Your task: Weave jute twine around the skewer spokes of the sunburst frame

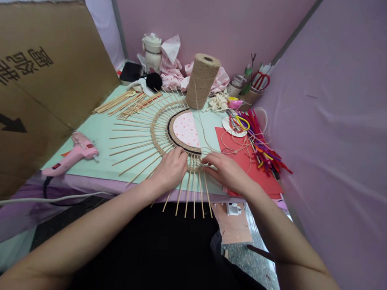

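A half-round craft piece lies on the pale green tabletop, with thin wooden sticks (131,144) fanning out from a pink dotted fabric half-disc (185,128). Black and brown bands edge the fabric, and a band of woven twine (155,125) runs through the sticks. My left hand (171,167) is closed on the weave and sticks at the near edge. At the last sticks on the right, my right hand (224,168) has thumb and forefinger bent around the twine; its fingertips are partly hidden. A strand leads from that side to the tall twine spool (202,82).
A pink glue gun (71,154) lies at left beside a cardboard box (45,83). Loose sticks (113,102), a white bottle (151,52) and crumpled fabric stand behind. At right are red paper (259,177), scissors (241,121), coloured pipe cleaners (264,144) and tangled twine.
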The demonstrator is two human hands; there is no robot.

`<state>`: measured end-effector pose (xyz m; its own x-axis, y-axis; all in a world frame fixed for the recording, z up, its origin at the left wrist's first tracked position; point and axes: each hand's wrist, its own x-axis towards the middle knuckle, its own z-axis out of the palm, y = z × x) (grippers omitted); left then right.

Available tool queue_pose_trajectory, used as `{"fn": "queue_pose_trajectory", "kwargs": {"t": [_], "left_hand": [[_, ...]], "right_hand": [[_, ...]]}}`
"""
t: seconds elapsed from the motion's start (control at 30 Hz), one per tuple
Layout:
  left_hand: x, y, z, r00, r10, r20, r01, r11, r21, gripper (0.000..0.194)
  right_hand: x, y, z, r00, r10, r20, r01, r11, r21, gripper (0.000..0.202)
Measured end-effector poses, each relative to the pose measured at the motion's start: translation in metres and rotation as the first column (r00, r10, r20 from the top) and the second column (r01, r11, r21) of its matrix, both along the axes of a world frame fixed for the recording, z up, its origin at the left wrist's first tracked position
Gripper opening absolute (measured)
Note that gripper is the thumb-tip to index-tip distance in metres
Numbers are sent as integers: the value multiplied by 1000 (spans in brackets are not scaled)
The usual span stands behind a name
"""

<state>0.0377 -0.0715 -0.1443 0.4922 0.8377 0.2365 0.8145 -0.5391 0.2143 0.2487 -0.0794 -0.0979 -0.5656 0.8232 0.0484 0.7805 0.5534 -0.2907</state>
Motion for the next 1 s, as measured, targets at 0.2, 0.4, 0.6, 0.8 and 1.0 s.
{"fn": "queue_pose_trajectory", "kwargs": {"t": [0.2,0.4,0.6,0.8,1.0], "left_hand": [[0,1,-2,1000,2,10,-3,999,33,23],[-1,1,-6,997,-12,72,10,1000,25,22],[2,1,1,998,26,55,-26,1000,-6,21],[3,1,4,994,49,95,-43,997,-67,20],[1,3,4,985,59,162,-42,993,-107,19]], "right_hand": [[26,3,-10,991,-128,-46,118,977,-177,31],[37,29,-12,996,-88,-2,86,980,-182,13],[42,78,61,950,-284,-131,313,865,393,13],[19,135,95,920,-208,-333,383,661,646,18],[19,190,101,902,-308,-304,419,796,438,24]]}}
